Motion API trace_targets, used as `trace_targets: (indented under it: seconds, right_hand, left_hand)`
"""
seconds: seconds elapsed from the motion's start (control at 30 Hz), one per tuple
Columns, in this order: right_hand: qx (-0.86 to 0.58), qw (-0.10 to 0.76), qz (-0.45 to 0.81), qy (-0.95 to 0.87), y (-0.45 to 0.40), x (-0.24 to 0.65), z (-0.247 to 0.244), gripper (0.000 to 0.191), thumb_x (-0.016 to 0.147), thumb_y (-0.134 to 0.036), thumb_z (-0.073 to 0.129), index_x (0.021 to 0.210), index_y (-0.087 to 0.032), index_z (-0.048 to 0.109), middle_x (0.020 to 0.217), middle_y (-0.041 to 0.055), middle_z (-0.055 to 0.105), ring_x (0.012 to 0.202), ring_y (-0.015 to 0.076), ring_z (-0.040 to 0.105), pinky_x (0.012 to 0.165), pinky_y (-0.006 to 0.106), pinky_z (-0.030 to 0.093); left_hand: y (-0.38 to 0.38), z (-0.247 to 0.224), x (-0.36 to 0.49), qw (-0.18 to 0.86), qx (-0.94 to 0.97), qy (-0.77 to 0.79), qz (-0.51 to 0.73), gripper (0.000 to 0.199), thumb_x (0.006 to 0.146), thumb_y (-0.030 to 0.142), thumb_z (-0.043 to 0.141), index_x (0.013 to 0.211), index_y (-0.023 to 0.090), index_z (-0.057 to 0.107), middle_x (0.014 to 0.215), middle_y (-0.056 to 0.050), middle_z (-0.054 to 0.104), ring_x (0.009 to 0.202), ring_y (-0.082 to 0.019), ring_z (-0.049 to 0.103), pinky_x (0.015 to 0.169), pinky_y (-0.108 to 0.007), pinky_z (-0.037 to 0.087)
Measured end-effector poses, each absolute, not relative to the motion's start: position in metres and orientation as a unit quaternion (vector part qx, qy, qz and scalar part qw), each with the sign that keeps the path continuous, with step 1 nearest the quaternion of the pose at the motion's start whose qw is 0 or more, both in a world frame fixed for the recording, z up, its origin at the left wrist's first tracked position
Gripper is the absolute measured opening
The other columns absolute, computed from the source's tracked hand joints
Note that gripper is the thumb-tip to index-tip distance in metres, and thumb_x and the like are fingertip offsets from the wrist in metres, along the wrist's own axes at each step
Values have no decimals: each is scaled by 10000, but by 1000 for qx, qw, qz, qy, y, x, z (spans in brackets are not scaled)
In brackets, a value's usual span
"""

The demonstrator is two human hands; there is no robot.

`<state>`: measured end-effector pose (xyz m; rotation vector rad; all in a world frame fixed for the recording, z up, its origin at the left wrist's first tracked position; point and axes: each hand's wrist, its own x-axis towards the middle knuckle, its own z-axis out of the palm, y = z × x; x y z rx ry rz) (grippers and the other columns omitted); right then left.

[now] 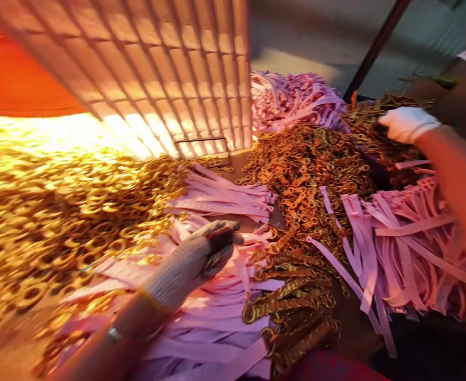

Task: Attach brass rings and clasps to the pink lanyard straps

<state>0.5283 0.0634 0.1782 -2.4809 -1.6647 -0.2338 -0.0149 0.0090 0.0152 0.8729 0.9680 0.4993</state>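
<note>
My left hand [201, 259], in a pale knitted glove with dark fingertips, is closed above a spread of pink strips [212, 323]. Its curled fingers hide most of what they hold. Off to the far right, my right hand [409, 124] wears a white glove and reaches over a dark heap of small metal pieces [399, 100]. The fingers there are curled too, and their contents cannot be made out. Close to my left hand lie rows of brass-coloured metal links [296, 301] and a small bundle of pink strips [225, 196].
Golden rings [78, 206] cover the left side under a bright light. A ribbed panel [177, 69] stands at the back. Brown metal links [312, 164] are heaped in the middle. Pink strips [296, 100] pile up behind them, and more strips [407, 243] hang at the right.
</note>
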Motion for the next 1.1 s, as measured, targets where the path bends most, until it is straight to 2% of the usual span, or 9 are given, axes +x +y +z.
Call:
trace_targets:
  seconds: [0.13, 0.2, 0.27, 0.33, 0.43, 0.53, 0.63, 0.87, 1.1]
  right_hand:
    - [-708, 95, -215, -666, 58, 528, 190, 518, 867, -127, 597, 381, -156, 419, 840, -17, 796, 1170, 195, 658, 943, 436, 388]
    - [-707, 123, -235, -656, 56, 504, 191, 454, 777, -12, 618, 444, -168, 353, 973, -60, 794, 1226, 136, 617, 947, 327, 385]
    - [-700, 173, -190, -667, 53, 458, 184, 418, 762, 10, 607, 506, -190, 343, 1057, -26, 783, 1185, 106, 629, 909, 283, 393]
    - [-664, 195, -90, -716, 47, 400, 165, 282, 751, 53, 584, 595, -177, 536, 995, 28, 790, 1037, 113, 682, 853, 272, 437]
    - [-587, 164, 21, -793, 22, 310, 119, 508, 692, 115, 513, 1048, -179, 725, 984, -26, 788, 877, 88, 712, 811, 196, 511]
    - [-513, 200, 155, -821, -16, 241, 68, 563, 729, 59, 500, 1218, -155, 679, 1197, 74, 742, 1064, 194, 708, 979, 312, 545]
    - [-565, 226, 197, -768, -46, 197, 33, 358, 836, -88, 580, 1179, -144, 667, 1143, 131, 745, 1066, 267, 700, 973, 379, 547]
    - [-594, 360, 302, -653, -56, 161, 10, 233, 860, -140, 557, 1064, -179, 661, 939, 64, 750, 828, 204, 680, 784, 296, 545]
    - [-557, 401, 378, -622, -64, 167, 3, 163, 802, -132, 568, 923, -189, 660, 817, -8, 696, 778, 166, 632, 707, 242, 515]
  left_hand:
    - [11, 13, -14, 812, 394, 364, 232, 346, 806, 470, 730, 805, 128, 681, 449, 38, 505, 319, -33, 285, 302, -155, 200]
    - [12, 12, -15, 832, 377, 331, 237, 363, 823, 466, 716, 872, 108, 696, 492, 17, 557, 322, -33, 282, 303, -168, 182]
    - [13, 12, -16, 860, 344, 302, 225, 403, 825, 479, 702, 949, 95, 705, 633, -41, 668, 332, -26, 291, 305, -181, 177]
    - [12, 14, -17, 873, 329, 293, 207, 399, 823, 466, 698, 980, 100, 709, 754, -83, 725, 353, -26, 324, 313, -180, 182]
    - [10, 19, -16, 846, 377, 325, 193, 286, 840, 390, 702, 884, 107, 713, 595, -30, 658, 352, -34, 327, 317, -169, 188]
    - [5, 22, -14, 807, 433, 347, 201, 321, 883, 412, 666, 757, 116, 684, 399, 47, 464, 311, -44, 298, 305, -173, 195]
    - [1, 20, -12, 783, 448, 345, 257, 338, 868, 457, 667, 741, 145, 642, 381, 63, 435, 297, -58, 312, 297, -179, 217]
    - [-4, 20, -8, 711, 491, 401, 305, 213, 855, 386, 651, 798, 198, 569, 423, 92, 435, 332, -74, 318, 341, -193, 243]
    - [-6, 11, -10, 473, 745, 371, 290, 219, 862, 365, 640, 764, 178, 580, 685, 6, 614, 607, -113, 485, 566, -241, 360]
